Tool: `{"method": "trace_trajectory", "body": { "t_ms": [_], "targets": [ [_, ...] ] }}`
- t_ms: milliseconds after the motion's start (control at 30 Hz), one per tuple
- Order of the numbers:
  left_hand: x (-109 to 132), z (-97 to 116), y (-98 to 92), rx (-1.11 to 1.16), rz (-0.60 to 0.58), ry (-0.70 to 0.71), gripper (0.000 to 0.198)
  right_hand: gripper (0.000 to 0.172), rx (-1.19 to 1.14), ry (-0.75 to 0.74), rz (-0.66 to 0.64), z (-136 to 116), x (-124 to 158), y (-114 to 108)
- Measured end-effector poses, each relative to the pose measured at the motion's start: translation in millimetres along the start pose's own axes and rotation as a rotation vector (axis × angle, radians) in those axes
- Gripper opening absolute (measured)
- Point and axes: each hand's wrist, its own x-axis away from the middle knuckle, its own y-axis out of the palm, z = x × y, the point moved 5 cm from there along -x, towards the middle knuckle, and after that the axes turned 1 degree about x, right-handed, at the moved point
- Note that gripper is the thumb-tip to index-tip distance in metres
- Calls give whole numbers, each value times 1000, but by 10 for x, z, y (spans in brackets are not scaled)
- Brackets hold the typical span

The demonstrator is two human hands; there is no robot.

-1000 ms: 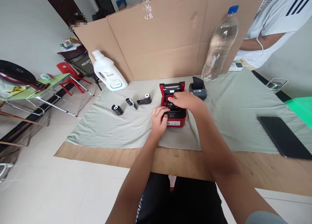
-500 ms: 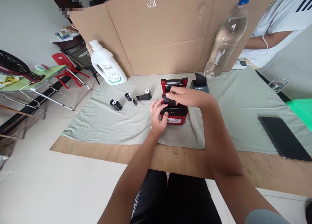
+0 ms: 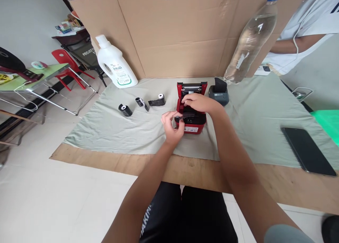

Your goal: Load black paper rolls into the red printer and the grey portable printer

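A small red label printer (image 3: 194,125) stands open on the grey-green cloth (image 3: 119,130), its lid tilted back. My right hand (image 3: 197,102) is curled over the open paper bay, pressing on a black roll inside it. My left hand (image 3: 171,125) pinches the loose black end of that roll (image 3: 185,116) at the printer's left front corner. Both hands touch the printer.
Three black rolls (image 3: 143,104) lie left of the printer, and a grey printer (image 3: 219,93) sits behind it. A white jug (image 3: 113,65), a clear water bottle (image 3: 250,38), a cardboard screen (image 3: 172,31) and a dark phone (image 3: 307,149) are about. Another person's arm (image 3: 299,43) shows at the far right.
My right hand lifted the black roll, then set it down into the printer bay. My left hand went from resting on the printer's front to pinching the roll's free end.
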Motion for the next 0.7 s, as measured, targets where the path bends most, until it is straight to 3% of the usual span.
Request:
{"method": "trace_trajectory", "body": {
  "t_ms": [200,400,567,700],
  "targets": [
    [17,-39,3,47,-26,-17,25,29,330,138,-5,40,-114,176],
    [42,-45,-3,81,-17,-23,21,20,396,152,-100,-4,-106,234],
    [6,-141,-63,95,77,-124,22,18,411,135,-100,-45,-81,184],
    [-15,-247,-107,119,187,-264,23,13,389,66,-22,-155,51,95]
  ]
}}
